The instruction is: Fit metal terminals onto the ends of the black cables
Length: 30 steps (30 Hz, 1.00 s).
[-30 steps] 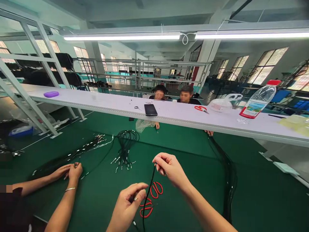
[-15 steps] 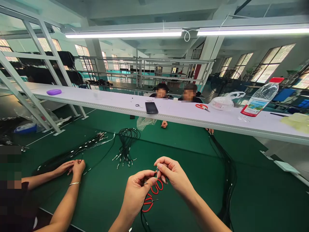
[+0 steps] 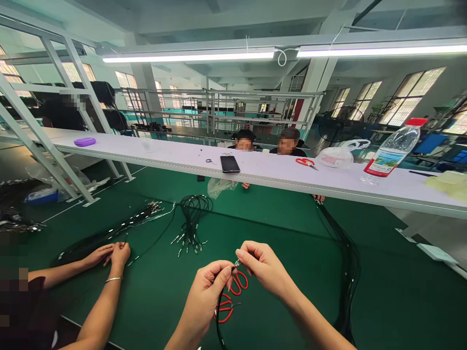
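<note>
A black cable [image 3: 218, 318] runs up from the lower edge into my left hand [image 3: 209, 289], whose thumb and fingers are closed around it near its end. A small shiny metal connector [image 3: 237, 263] sticks out at that end. My right hand [image 3: 265, 267] pinches at the connector's tip, the fingertips partly hiding it. Below my hands, two red-handled scissors-like tools [image 3: 239, 283] [image 3: 224, 311] lie on the green table [image 3: 292, 301], partly covered by my left hand.
A cable bundle [image 3: 190, 218] lies ahead; another [image 3: 348, 272] stretches along the right. At left, a co-worker's hands [image 3: 115, 255] work beside more cables [image 3: 120, 223]. A white shelf [image 3: 175, 150] crosses above, carrying a phone [image 3: 229, 164], scissors [image 3: 306, 163] and a bottle [image 3: 396, 148].
My right fingers have shifted slightly and show more of the connector. The left thumb has moved along the cable. The view has tilted a little.
</note>
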Motion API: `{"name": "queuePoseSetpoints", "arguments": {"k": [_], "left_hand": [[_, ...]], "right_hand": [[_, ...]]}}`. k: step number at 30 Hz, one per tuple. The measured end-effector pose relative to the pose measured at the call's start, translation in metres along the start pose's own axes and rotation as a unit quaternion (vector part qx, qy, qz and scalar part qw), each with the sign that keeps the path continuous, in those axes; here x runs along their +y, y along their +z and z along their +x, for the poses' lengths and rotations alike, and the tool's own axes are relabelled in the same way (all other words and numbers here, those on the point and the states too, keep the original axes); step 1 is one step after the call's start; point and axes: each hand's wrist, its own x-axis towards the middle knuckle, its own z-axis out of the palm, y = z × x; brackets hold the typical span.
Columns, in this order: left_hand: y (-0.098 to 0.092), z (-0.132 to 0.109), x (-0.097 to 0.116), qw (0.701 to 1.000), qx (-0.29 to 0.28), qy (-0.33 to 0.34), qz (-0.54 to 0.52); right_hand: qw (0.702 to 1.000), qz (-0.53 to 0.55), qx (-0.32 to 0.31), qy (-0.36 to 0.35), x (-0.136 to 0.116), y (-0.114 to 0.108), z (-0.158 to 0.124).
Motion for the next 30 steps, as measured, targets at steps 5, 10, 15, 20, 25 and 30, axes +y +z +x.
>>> {"name": "queuePoseSetpoints", "arguments": {"k": [5,10,15,20,25,30], "left_hand": [[0.000,0.002,0.000,0.998,0.014,-0.029,-0.063],[0.000,0.003,-0.003,0.998,0.031,-0.019,-0.058],[-0.002,0.004,-0.002,0.998,0.054,0.014,0.026],[-0.003,0.003,0.000,0.990,0.080,0.041,0.108],[-0.003,0.002,-0.007,0.995,0.056,0.049,0.062],[-0.003,0.004,-0.013,0.999,0.030,0.037,-0.020]], "right_hand": [[0.999,0.040,-0.010,0.015,-0.001,0.004,-0.002],[0.998,0.056,-0.014,0.017,0.000,0.007,-0.003],[0.999,0.051,-0.002,0.014,0.002,0.006,-0.003],[0.999,0.046,0.004,0.017,0.001,0.009,-0.006],[0.997,0.065,-0.008,0.032,0.002,0.014,-0.008],[0.999,0.036,0.009,0.034,0.001,0.020,-0.007]]}}
